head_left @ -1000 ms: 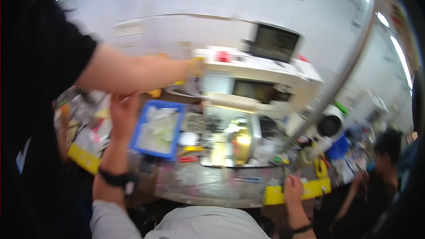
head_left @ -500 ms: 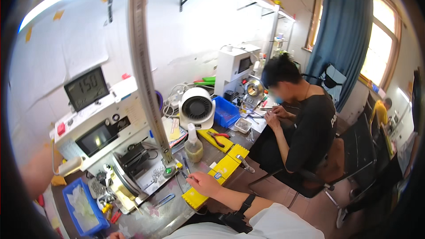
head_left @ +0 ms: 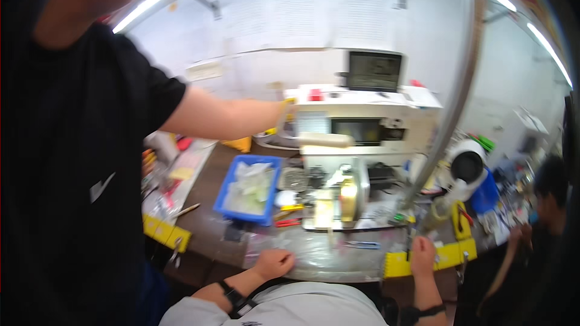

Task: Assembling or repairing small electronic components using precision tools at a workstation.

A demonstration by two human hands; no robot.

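Blurred at the table's front edge, my left hand is closed, fingers curled; anything inside is hidden. Further right, my right hand is closed over a yellow strip along the edge. A slim dark tool shows at its fingers, too smeared to name. Between and beyond my hands lies a blue-handled tool. Behind it stands a white machine with a screen and a brass-coloured wheel. A blue tray holding clear plastic bags sits to its left.
A person in a black shirt stands close on my left, an arm stretched to the machine's left side. Another person sits at right. A metal post rises beside the machine. A spray bottle and white fan stand beyond it.
My view has swung left, bringing the black-shirted person and the tray into fuller view. My left hand now shows whole at the table edge. My right hand stays by the yellow strip.
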